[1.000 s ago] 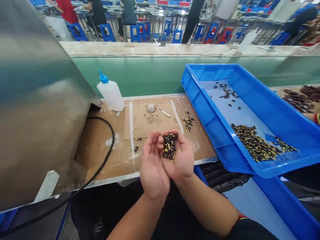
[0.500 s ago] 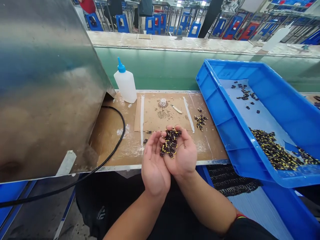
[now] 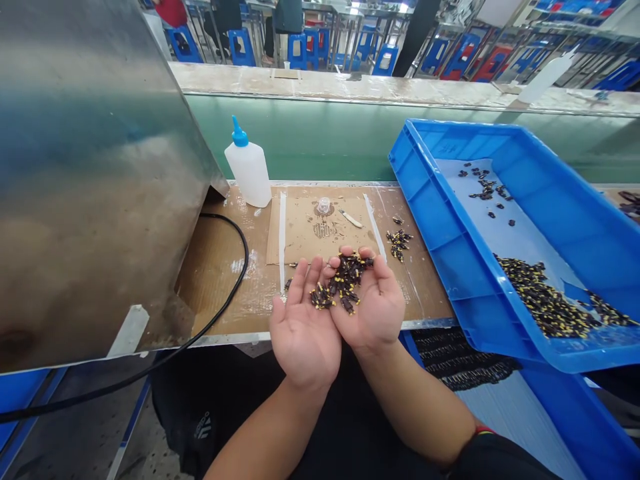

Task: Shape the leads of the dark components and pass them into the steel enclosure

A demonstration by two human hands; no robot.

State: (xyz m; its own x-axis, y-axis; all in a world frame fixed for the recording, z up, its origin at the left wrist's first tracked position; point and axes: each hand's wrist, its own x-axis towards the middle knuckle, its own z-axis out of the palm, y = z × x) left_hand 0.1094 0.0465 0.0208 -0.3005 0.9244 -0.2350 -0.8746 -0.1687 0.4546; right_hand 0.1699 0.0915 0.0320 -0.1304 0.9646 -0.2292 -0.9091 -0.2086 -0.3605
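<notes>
Side by side and palms up, my left hand [image 3: 309, 339] and my right hand [image 3: 374, 312] cup a heap of small black parts with yellow ends [image 3: 347, 277]. Most of the heap rests on my right palm and fingers; a smaller cluster lies along my left fingers. The left fingers are stretched and its thumb points outward. Just beyond my fingertips lies a cardboard sheet [image 3: 300, 230] with white tape strips along its sides. A small clear cup [image 3: 324, 205] and a white-handled knife [image 3: 351, 219] are on the sheet. To its right is a loose pile of similar parts [image 3: 399, 244].
A blue crate [image 3: 425, 193] at the right holds many more parts on a pale liner. Behind the sheet's left side stands a white squeeze bottle [image 3: 250, 175] with a blue nozzle. A metal housing [image 3: 100, 167] fills the left, with a black cable [image 3: 235, 287] curving before it.
My hands have spread wider, the left thumb swinging outward and the palms flattening. The heap of parts has loosened, with a cluster now showing on my left fingers.
</notes>
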